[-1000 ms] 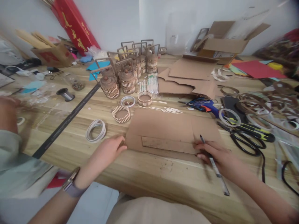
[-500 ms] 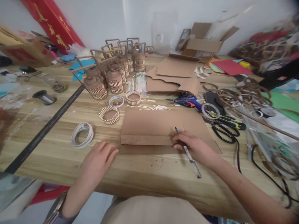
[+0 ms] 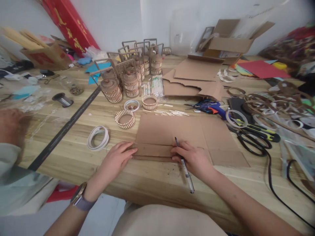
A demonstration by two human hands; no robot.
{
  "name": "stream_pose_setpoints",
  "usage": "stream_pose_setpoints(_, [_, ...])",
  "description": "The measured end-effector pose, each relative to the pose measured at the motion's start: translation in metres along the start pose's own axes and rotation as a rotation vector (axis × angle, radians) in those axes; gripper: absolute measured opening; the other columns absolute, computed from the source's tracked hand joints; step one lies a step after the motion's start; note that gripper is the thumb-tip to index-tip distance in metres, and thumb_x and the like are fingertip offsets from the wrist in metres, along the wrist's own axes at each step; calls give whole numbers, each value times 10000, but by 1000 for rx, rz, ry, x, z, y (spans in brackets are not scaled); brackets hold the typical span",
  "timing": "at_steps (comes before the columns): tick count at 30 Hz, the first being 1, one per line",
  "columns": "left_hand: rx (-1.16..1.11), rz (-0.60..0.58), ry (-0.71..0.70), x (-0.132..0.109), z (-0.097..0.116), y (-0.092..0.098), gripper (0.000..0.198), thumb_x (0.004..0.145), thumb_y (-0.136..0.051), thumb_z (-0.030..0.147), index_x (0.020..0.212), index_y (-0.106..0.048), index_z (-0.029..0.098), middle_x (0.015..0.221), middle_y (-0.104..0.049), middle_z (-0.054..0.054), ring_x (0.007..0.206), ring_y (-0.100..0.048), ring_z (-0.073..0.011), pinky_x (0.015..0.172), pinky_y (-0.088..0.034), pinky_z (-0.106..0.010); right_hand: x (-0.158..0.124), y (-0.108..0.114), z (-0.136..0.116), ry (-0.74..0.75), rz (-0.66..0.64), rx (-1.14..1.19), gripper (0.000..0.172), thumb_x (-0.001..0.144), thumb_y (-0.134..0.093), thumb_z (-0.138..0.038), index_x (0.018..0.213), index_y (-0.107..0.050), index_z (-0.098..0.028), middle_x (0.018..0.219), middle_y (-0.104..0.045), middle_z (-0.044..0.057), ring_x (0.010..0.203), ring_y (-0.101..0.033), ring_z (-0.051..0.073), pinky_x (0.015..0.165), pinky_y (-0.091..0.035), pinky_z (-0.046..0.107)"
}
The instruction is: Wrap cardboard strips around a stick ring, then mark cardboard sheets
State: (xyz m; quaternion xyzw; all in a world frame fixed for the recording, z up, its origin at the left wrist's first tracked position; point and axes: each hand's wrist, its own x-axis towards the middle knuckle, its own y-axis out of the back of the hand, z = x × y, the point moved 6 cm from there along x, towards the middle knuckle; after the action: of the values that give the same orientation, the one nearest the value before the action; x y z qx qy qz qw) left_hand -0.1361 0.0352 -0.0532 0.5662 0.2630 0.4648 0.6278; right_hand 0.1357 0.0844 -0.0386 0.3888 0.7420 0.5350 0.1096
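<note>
In front of me lies a sheet of brown cardboard (image 3: 169,127), with a folded strip along its near edge. My right hand (image 3: 193,157) holds a pen (image 3: 184,168) slanting between its fingers, tip pointing away from me. The fingertips of that hand rest on the strip at the near edge. My left hand (image 3: 120,156) has its fingers stretched out, tips at the cardboard's left near corner. Whether they press on the sheet or only touch its edge, I cannot tell. Left of the sheet are a tape roll (image 3: 97,137) and a small stick-walled ring (image 3: 125,119).
Several handled stick baskets (image 3: 131,83) stand at the back. Scissors (image 3: 254,141), a utility knife (image 3: 261,131) and a blue glue gun (image 3: 209,106) lie on the right. A black strip (image 3: 66,127) crosses the table's left side. Another person's hand (image 3: 10,126) is at far left.
My left hand has moved right to the cardboard's corner. The near strip appears lower and flatter, and a right-hand section of the sheet now shows. The view has shifted left.
</note>
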Motion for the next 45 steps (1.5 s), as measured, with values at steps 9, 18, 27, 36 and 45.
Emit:
stream_pose_setpoints(9, [-38,-25,30,2,1,3,320,1006,-471,223,1219,-706,262,1302,-660,-89,1182,-577,-272,992,-513,-463,-9,5,1,82,32,51,257,962,-479,-146,1011,-715,-236,1186,-720,113,1104,-649,244,909,-568,401])
stream_pose_setpoints(18, [-35,5,1,2,7,5,318,1015,-453,204,1199,-713,194,1291,-647,-121,1183,-549,-283,999,-495,-465,-9,6,-1,96,62,38,239,959,-492,-143,994,-709,-238,1178,-727,103,1083,-659,233,894,-577,371])
stream_pose_setpoints(27, [-24,-82,-26,16,17,16,270,990,-482,151,1119,-719,166,1296,-609,-131,1187,-515,-285,984,-483,-443,-10,3,3,72,39,45,241,962,-495,-160,1014,-710,-254,1184,-722,94,1095,-652,238,899,-576,396])
stream_pose_setpoints(36, [-99,-276,-122,44,27,15,191,977,-516,144,1013,-694,201,1098,-627,-69,994,-583,-204,903,-478,-338,-11,3,2,82,62,37,285,957,-485,-152,1024,-735,-271,1189,-726,95,1087,-661,241,875,-592,402])
stream_pose_setpoints(45, [-47,-348,-142,46,27,14,337,976,-507,131,1235,-690,246,1083,-617,-71,980,-554,-215,834,-476,-310,-15,1,0,104,79,14,304,945,-486,-117,1049,-737,-253,1234,-712,113,1103,-653,251,881,-596,409])
